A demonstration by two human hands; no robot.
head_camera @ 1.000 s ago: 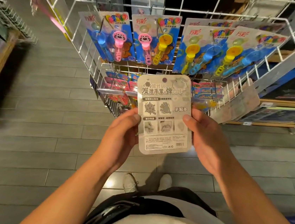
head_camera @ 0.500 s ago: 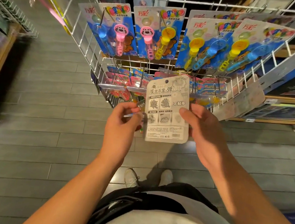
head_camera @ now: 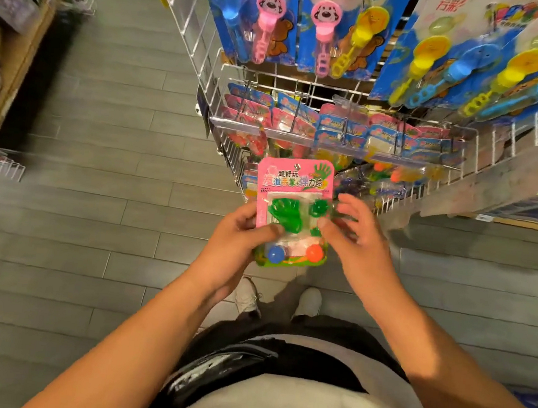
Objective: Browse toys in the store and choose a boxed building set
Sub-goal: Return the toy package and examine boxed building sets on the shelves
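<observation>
A single wide-angle head camera looks steeply down and forward. The person's torso fills the bottom edge, the shoes (head_camera: 278,300) and floor (head_camera: 91,217) lie straight below, and the wire rack (head_camera: 308,84) rises close ahead, bent outward at the frame's edges.

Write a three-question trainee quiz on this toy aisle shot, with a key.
1. True or false: the pink card pack shows its printed grey back to the camera.
2. Which hand has its thumb on the front of the pack: A) left hand B) right hand?
3. What colours are the two balls at the bottom of the pack?

Key
1. False: the front shows, with a green hand toy.
2. A.
3. Blue ball and orange ball.
</observation>
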